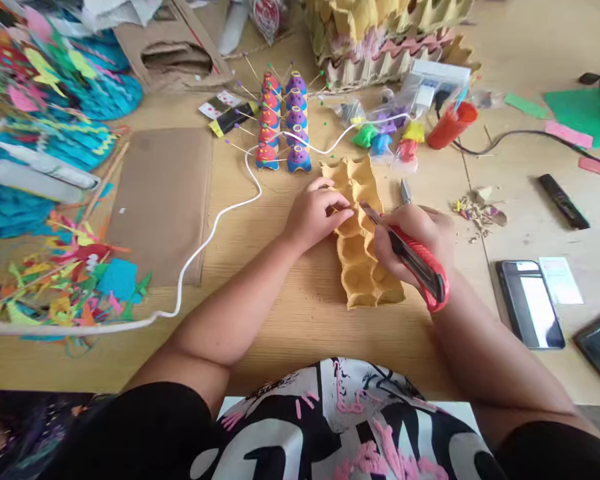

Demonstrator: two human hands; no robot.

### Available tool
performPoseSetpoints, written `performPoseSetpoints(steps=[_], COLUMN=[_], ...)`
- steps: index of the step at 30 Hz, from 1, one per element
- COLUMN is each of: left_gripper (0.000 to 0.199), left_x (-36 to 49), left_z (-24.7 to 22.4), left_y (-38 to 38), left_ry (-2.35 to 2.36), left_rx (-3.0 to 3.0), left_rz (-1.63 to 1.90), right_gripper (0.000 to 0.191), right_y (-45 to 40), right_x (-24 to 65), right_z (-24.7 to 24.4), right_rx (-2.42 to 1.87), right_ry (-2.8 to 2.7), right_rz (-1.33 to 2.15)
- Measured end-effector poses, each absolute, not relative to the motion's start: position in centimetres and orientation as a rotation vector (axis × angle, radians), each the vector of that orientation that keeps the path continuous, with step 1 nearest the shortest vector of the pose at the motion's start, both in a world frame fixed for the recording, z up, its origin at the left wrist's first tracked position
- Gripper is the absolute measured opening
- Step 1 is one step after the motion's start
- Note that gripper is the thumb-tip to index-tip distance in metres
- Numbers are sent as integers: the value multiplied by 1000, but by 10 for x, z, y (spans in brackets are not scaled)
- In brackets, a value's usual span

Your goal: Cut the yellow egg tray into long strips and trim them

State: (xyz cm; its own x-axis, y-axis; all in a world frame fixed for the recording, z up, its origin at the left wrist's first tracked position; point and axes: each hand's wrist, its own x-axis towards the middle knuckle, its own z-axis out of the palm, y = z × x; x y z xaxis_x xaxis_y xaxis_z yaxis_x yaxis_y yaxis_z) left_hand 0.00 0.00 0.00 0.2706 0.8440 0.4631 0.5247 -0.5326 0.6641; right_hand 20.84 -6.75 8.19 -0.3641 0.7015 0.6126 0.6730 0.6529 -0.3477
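A yellow egg carton piece [359,257] with two rows of cups lies on the table in front of me. My left hand [316,212] grips its left edge, thumb and fingers closed over the cardboard. In my right hand [420,233] is a red utility knife [420,263], fingers wrapped round its handle. The blade points up and left, its tip at the ridge between the two rows of cups. Just beyond the carton stand two painted egg carton strips, one red and blue [267,123], one purple and blue [297,123], with pins stuck in them.
A white cable [225,210] runs across the table. Left are flat cardboard [160,200] and colourful paper scraps [75,287]. Stacked egg trays [380,47], clay bags [380,141] and a red cup [453,125] stand behind. Right are a phone [530,305] and a black marker [563,201].
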Motion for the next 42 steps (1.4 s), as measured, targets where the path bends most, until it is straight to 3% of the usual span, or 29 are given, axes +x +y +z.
performPoseSetpoints(steps=[13, 27, 36, 42], left_gripper=[3, 3, 1, 3], left_x=[2, 3, 5, 5], left_z=[2, 3, 7, 6], left_y=[-1, -1, -6, -5], left_ry=[1271, 1272, 1285, 1310], left_rx=[2151, 2163, 2153, 2131], left_rz=[1126, 1122, 1068, 1066], right_gripper=[22, 22, 22, 22], right_y=[-66, -67, -75, -70], right_x=[209, 200, 211, 213], right_z=[78, 86, 109, 101], right_rx=[-1180, -1093, -1238, -1227], right_ry=[-2176, -2300, -2105, -1996], right_rz=[64, -139, 290, 259])
